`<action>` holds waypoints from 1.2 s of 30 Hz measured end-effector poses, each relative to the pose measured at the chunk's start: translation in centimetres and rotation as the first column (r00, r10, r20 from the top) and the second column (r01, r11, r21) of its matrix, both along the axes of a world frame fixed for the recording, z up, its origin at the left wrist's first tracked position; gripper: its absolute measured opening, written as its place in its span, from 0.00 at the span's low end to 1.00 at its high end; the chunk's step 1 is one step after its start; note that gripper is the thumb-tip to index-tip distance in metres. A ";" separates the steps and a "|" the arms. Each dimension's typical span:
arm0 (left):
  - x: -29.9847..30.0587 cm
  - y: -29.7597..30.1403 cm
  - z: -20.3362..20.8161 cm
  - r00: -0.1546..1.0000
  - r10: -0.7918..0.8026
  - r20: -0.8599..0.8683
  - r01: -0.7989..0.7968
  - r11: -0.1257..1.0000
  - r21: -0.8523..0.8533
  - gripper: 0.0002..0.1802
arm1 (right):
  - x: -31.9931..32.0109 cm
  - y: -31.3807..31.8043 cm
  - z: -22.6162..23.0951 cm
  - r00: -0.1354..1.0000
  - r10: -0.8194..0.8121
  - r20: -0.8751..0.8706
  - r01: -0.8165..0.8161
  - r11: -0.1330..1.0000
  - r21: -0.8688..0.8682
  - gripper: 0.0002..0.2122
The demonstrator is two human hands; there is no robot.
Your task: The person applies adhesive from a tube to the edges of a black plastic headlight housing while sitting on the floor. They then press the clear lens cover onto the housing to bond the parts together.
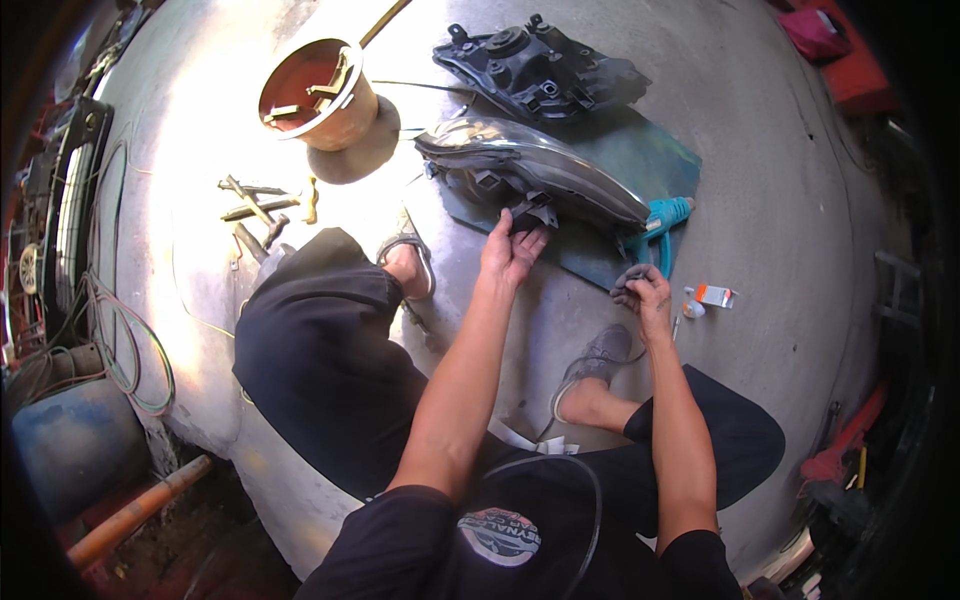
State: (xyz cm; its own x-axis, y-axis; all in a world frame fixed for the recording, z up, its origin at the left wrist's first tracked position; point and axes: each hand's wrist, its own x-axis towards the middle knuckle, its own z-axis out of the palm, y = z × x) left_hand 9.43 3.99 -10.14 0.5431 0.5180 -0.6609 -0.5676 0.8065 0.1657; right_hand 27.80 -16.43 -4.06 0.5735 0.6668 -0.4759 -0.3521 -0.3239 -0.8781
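Observation:
A car headlight (560, 175) with a clear, shiny lens lies in front of me on a dark green board (655, 150). My left hand (512, 257) is at its near edge, palm up, with thumb and fingers closed around a black part of the housing. My right hand (645, 292) is held right of the headlight, over the floor. Its fingers are curled together around something dark grey that I cannot make out. Just beyond that hand, a teal heat gun (660, 220) rests by the headlight's right end.
Behind sits a second black headlight housing (545, 75). A brown bucket (325, 105) holds several pieces. Hammers and other tools (265, 210) lie at left. Right of my hand are a small orange-and-white box (715, 296) and a small white container (692, 309). Hoses (125, 350) coil far left.

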 end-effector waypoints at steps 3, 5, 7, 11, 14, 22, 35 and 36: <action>-0.4 0.6 0.5 1.000 0.001 -0.005 -0.002 0.994 -0.113 0.35 | 1.2 3.7 4.0 0.962 -0.001 0.275 -0.013 0.999 0.049 0.10; -1.1 0.7 0.9 0.998 -0.036 0.043 0.037 0.999 -0.021 0.37 | 1.9 7.8 6.8 0.837 0.056 0.544 -0.044 0.998 -0.034 0.13; -1.3 0.6 2.7 0.998 -0.062 -0.011 0.062 0.998 -0.010 0.38 | 2.5 11.6 8.3 0.675 0.142 0.724 -0.134 0.989 -0.069 0.16; -3.3 0.2 2.5 0.983 -0.159 -0.090 0.164 0.986 0.044 0.33 | 2.9 16.2 7.4 0.655 0.352 0.669 -0.331 0.929 -0.165 0.19; -5.2 -0.4 0.2 0.957 -0.238 -0.163 0.259 0.958 0.119 0.24 | 0.1 16.1 6.7 0.634 0.445 0.632 -0.422 0.884 -0.200 0.19; -6.0 -0.7 2.9 0.850 -0.368 -0.378 0.479 0.838 0.261 0.17 | -5.9 8.1 8.8 0.577 0.286 0.765 -0.138 0.957 -0.254 0.21; -5.7 3.1 1.8 0.727 -0.416 -0.547 0.598 0.775 0.204 0.17 | -8.6 9.6 10.9 0.265 0.306 0.915 -0.313 0.924 -0.218 0.15; -5.7 3.2 1.3 0.736 -0.417 -0.533 0.596 0.772 0.219 0.16 | -8.3 11.2 11.3 0.217 0.298 0.930 -0.380 0.903 -0.201 0.14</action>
State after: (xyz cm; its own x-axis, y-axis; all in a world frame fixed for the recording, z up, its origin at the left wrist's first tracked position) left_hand 3.73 7.23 -8.81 0.4970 0.4900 -0.7161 0.1163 0.7802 0.6146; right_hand 19.46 -5.23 7.24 0.2987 0.9204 0.2522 0.8362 -0.1251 -0.5339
